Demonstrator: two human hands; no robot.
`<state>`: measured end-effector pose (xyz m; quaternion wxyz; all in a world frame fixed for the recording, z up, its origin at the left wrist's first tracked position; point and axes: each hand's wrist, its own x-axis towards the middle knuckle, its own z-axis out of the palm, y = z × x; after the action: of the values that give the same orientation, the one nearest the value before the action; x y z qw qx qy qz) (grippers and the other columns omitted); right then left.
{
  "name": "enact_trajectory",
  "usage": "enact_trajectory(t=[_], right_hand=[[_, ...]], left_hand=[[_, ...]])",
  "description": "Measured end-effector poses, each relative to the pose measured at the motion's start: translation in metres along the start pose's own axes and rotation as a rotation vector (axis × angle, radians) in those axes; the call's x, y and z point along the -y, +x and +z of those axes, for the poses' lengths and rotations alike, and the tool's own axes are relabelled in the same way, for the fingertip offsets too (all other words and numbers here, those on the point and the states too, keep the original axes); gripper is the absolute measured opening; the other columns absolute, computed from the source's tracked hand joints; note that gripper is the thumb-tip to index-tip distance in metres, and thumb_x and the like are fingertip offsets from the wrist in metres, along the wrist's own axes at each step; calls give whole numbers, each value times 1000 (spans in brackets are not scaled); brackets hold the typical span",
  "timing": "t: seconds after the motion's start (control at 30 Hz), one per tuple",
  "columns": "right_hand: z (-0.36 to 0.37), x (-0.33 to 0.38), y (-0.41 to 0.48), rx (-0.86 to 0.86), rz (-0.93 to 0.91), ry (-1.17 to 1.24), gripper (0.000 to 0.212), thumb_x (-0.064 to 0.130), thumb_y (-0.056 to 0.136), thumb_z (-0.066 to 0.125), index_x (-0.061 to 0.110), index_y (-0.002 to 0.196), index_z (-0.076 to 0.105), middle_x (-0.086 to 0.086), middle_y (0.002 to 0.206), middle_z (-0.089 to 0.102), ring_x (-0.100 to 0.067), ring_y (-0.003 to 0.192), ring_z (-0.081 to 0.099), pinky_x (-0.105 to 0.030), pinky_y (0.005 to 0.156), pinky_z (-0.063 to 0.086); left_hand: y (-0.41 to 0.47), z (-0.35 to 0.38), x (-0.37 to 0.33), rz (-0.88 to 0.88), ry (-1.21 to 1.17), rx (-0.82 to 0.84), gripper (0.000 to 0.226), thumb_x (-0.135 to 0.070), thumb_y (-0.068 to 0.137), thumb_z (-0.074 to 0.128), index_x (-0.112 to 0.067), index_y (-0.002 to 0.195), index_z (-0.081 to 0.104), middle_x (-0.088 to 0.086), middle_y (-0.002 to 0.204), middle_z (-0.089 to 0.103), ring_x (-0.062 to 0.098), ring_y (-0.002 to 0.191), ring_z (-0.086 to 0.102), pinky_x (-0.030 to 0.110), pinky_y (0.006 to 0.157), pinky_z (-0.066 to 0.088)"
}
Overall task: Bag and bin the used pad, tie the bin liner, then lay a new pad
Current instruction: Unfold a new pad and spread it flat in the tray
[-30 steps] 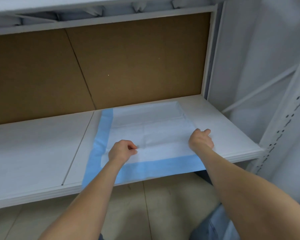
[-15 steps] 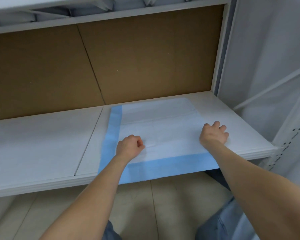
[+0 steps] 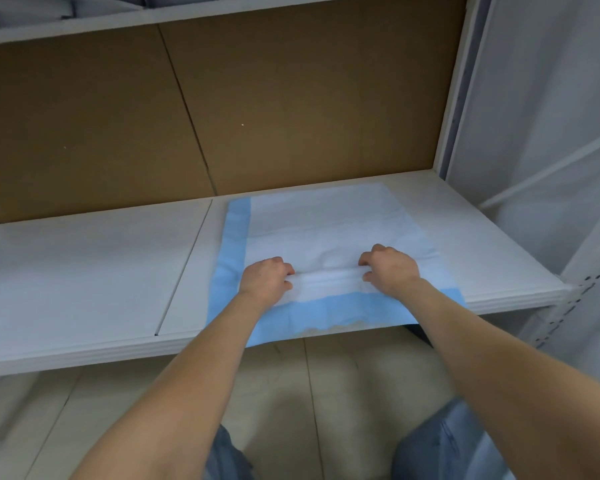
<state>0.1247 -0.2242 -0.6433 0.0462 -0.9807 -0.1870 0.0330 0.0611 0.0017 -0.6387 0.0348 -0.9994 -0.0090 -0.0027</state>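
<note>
1. Now pad (image 3: 326,220) is lying on right half of shelf (image 3: 84,271), front overhanging.
2. L hand (image 3: 265,278) & R hand (image 3: 390,270) are pinching a fold in it.
3. Prob. light, floppy; corners looking best for gripping.

White shelf (image 3: 84,271), two boards, seam left of centre. Brown backboard (image 3: 309,98) behind, two panels, slanted joint. Upper shelf edge (image 3: 187,20) across top. Perforated white post (image 3: 568,306) at shelf's right end. Beige tile floor (image 3: 326,375) beneath. Slanted white bar (image 3: 551,168) far right.
</note>
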Motion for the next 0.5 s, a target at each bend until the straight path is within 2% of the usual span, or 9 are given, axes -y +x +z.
enact_trajectory(t=[0.2, 0.33, 0.5], right_hand=[[2, 1, 2, -50, -43, -125, 34, 18, 98, 42, 22, 131, 49, -4, 128, 49, -24, 117, 51, -33, 89, 41], [0, -3, 3, -158, -17, -158, 41, 7, 92, 45, 21, 131, 47, -4, 126, 49, -23, 117, 48, -33, 92, 38], [-22, -2, 15, -289, 25, -222, 46, 2, 86, 51, 21, 127, 52, -6, 123, 51, -25, 117, 45, -34, 92, 36]], left_hand=[[3, -1, -4, 26, 128, -21, 35, -14, 91, 47, -16, 125, 56, 6, 121, 55, 26, 112, 56, 33, 82, 46], [10, -11, -6, 17, 137, -156, 32, -6, 88, 49, -16, 118, 55, 5, 116, 56, 24, 110, 55, 33, 72, 42], [21, -36, 5, -50, 73, -263, 31, -3, 86, 51, -16, 113, 57, 4, 114, 58, 23, 111, 53, 33, 77, 43]])
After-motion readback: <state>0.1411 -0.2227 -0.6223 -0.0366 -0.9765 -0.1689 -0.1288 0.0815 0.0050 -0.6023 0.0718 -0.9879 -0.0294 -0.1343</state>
